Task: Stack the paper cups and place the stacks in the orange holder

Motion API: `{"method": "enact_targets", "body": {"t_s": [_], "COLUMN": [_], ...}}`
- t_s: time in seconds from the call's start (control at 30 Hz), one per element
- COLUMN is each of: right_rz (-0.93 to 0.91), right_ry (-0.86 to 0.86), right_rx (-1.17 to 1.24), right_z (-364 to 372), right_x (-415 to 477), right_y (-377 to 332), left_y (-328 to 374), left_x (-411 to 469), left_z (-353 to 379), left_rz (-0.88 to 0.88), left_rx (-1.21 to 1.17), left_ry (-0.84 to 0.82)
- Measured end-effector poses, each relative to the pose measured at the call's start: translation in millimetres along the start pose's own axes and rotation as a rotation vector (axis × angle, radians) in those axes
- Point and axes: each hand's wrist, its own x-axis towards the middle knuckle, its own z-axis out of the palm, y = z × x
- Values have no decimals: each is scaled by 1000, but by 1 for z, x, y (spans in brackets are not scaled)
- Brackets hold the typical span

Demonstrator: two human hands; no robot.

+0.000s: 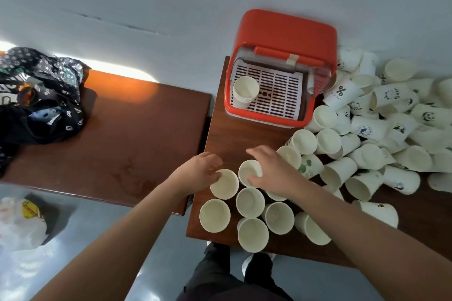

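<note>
The left hand point(203, 171) curls its fingers round the far rim of the left-hand cup point(224, 184). The right hand point(271, 168) clasps the right-hand cup point(249, 172) between thumb and spread fingers. The hands are apart, one cup each, and the two cups stand side by side on the brown surface point(232, 134).

Both belong to a tight cluster of upright paper cups point(250, 201) whose rims touch or nearly touch. Lifting either at a slant would likely drag a neighbour over. The right forearm crosses low over cups at 4 o'clock of that hand, so a quick pull-back could sweep them down.

At 6 o'clock the front cup point(253, 234) sits right at the surface's near edge. The corner cup point(214, 215) at 7 o'clock is close to the left edge. A knock would probably send either to the floor.

Nesting one cup into the other off-axis could crumple a rim or jam the pair.

The orange holder point(286, 29) stands open at 12 o'clock, with a short stack point(245, 90) in the 9 o'clock corner of its slatted tray point(276, 95). The loose pile of cups point(381, 124) at 2 o'clock leans against the holder's side. Jolting the holder while loading it may set that pile sliding.
</note>
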Motion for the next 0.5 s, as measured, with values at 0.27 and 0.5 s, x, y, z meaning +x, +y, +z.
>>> {"method": "enact_targets", "body": {"t_s": [0.27,0.5], "right_rz": [19,45], "right_ry": [22,62], "right_rx": [-99,-124], "right_z": [26,35], "right_x": [-2,8], "right_y": [3,-2], "left_y": [8,13], "left_x": [-7,-6], "left_z": [5,-19], "left_rz": [-43,-187], "left_rx": [161,-95], "left_ry": [153,437]}}
